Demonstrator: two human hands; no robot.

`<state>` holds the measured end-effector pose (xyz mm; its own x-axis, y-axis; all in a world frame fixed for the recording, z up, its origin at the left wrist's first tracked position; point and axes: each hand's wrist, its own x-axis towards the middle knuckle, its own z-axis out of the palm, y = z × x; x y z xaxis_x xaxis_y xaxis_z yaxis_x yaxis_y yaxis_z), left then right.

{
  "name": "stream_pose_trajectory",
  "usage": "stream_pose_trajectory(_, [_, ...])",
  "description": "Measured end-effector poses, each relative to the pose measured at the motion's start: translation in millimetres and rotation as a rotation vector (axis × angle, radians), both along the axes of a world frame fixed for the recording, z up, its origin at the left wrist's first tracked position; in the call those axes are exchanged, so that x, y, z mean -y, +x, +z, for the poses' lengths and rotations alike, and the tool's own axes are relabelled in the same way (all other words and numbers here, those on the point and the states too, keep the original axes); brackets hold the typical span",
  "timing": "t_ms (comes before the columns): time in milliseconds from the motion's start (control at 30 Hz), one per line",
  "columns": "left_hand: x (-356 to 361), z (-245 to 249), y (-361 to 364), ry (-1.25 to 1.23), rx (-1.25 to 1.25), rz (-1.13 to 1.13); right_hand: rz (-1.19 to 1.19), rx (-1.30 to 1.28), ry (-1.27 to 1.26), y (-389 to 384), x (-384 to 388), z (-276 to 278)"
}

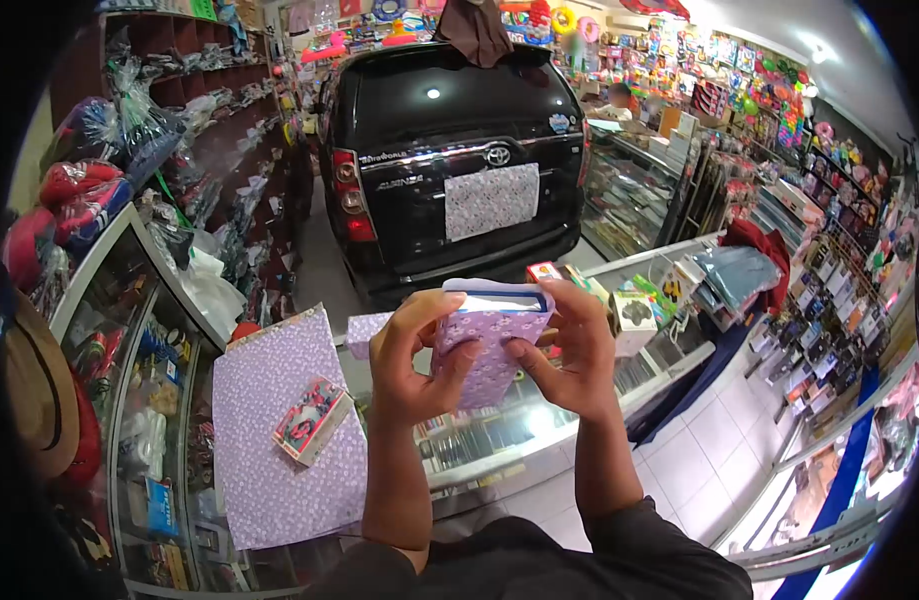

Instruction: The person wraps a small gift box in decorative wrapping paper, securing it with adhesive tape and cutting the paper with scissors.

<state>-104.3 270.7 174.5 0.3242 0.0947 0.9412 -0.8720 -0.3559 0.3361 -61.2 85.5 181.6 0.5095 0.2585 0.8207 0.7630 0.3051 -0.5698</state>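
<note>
Both hands hold up a box wrapped in purple floral paper (487,345) over the glass counter. Its top end is unfolded, and a white and blue face shows inside the paper's edge. My left hand (416,355) grips the left side, thumb on the front and fingers at the upper corner. On the right side, my right hand (577,350) does the same, thumb pressed to the front. To the left, a flat sheet of the same purple paper (254,430) lies on the counter, with a small red picture box (311,420) on it.
Behind my left hand is another purple-wrapped item (364,333). Small boxes, one white (634,318), stand right of my hands on the glass counter (499,445). A black car (449,110) is parked beyond. A glass cabinet (129,300) stands left; a person (616,105) is far behind.
</note>
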Motion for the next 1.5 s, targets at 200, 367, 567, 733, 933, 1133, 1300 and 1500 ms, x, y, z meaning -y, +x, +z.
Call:
stream_pose_trajectory(200, [-28.7,30.8,26.7,0.001,-0.415,-0.153,0.076,0.107,-0.307,51.2,-8.7,44.6])
stream_pose_trajectory(367, [-51.5,16.1,58.7,0.053,-0.428,-0.152,0.153,0.080,-0.373,88.0,-21.2,38.6])
stream_pose_trajectory(567, [-62.5,18.0,68.6,0.281,-0.407,-0.037,0.249,0.118,-0.423,120.7,-30.0,30.3])
stream_pose_trajectory(733, [-45.4,13.1,79.5,0.048,-0.308,-0.010,0.187,0.326,-0.349,141.4,-39.5,27.2])
stream_pose_trajectory(933, [-27.5,6.5,99.9,-0.259,0.024,0.088,0.375,-0.062,0.194,131.2,-62.7,19.4])
stream_pose_trajectory(1133, [-24.9,2.6,107.7,-0.280,0.169,0.081,0.296,0.086,0.224,140.3,-68.5,10.0])
stream_pose_trajectory(1300, [-26.7,6.2,102.9,-0.155,0.250,0.165,0.268,0.160,0.222,138.1,-64.0,15.7])
stream_pose_trajectory(1500, [-34.1,7.8,98.0,-0.095,0.211,0.133,0.247,0.195,0.118,133.8,-58.6,20.3])
